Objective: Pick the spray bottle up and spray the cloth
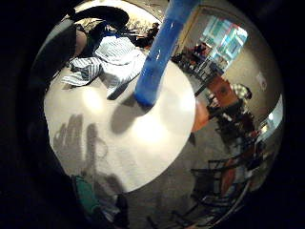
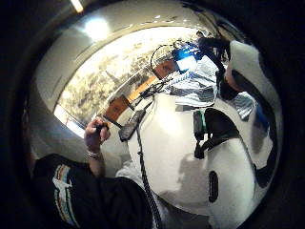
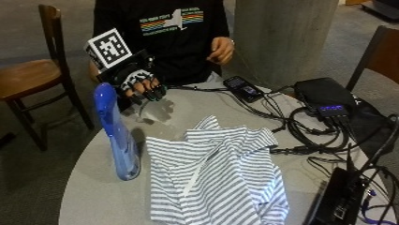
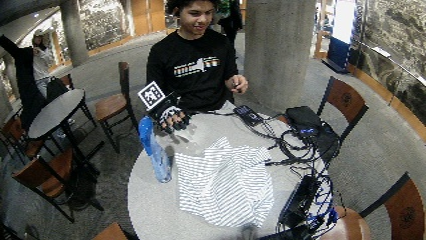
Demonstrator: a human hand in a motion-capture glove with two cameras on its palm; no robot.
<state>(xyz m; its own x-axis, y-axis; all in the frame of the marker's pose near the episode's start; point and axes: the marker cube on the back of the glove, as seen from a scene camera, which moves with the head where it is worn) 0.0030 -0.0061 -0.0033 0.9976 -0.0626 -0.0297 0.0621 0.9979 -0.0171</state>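
A tall blue spray bottle (image 3: 118, 136) stands upright on the round grey table (image 3: 99, 192), at its left side. A white and grey striped cloth (image 3: 218, 178) lies crumpled just to the right of the bottle. My gloved right hand (image 3: 138, 84) hovers above the table's far left edge, behind the bottle and apart from it, fingers hanging relaxed and holding nothing. In the little finger side palm view the bottle (image 1: 159, 52) rises beside the cloth (image 1: 109, 59). The wide outside view shows the bottle (image 4: 154, 150), the cloth (image 4: 223, 182) and the hand (image 4: 172, 116).
A phone (image 3: 243, 88), black boxes (image 3: 325, 98) and tangled cables (image 3: 305, 136) cover the table's right side. A wooden chair (image 3: 37, 75) stands to the left, another chair (image 3: 374, 56) to the right. The person's bare hand (image 3: 221, 50) is held at the chest.
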